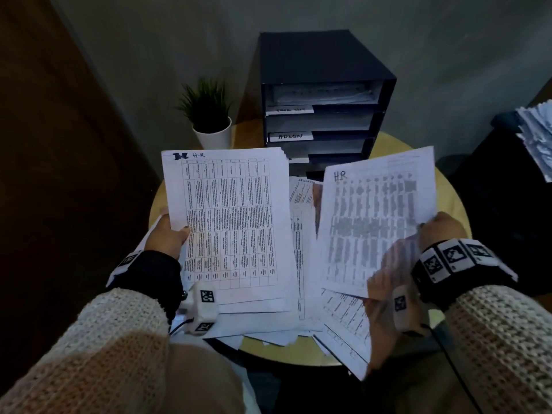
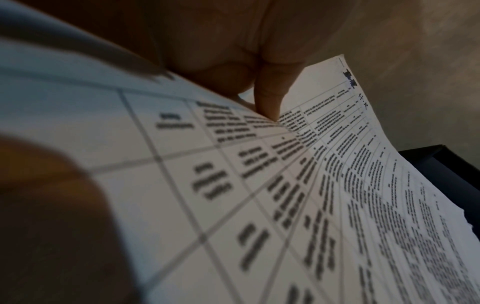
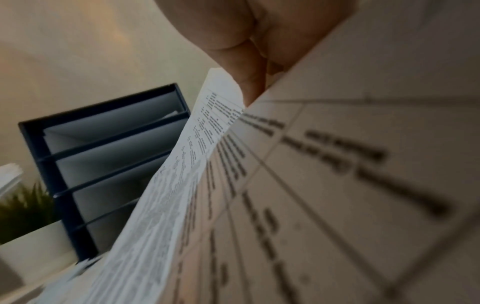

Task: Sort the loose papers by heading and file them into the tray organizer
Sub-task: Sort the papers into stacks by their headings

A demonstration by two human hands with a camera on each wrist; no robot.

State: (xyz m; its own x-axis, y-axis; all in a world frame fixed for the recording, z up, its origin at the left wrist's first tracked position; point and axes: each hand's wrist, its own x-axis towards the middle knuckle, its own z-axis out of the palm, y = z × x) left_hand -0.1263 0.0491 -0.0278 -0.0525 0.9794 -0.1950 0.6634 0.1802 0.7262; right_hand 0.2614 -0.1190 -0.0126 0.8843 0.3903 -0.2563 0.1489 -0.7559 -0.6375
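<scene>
My left hand [image 1: 170, 234] grips the left edge of a stack of sheets headed "H.R" [image 1: 230, 222], thumb [image 2: 270, 98] on top. The same printed table sheet [image 2: 285, 185] fills the left wrist view. My right hand [image 1: 439, 231] pinches a single sheet headed "HR" [image 1: 373, 222] by its right edge, tilted and blurred, above the table. In the right wrist view this sheet [image 3: 324, 195] runs under my fingers [image 3: 249, 78]. The dark tray organizer [image 1: 322, 94] stands behind, its slots labelled, one "ADMIN" [image 1: 291, 136], papers in the top slot.
Loose papers [image 1: 301, 264] lie piled on the round yellow table [image 1: 448, 201], one headed "SECURITY". A potted plant in a white pot [image 1: 210, 118] stands left of the organizer. Another paper pile [image 1: 537, 130] rests on dark furniture at the right. The grey wall is close behind.
</scene>
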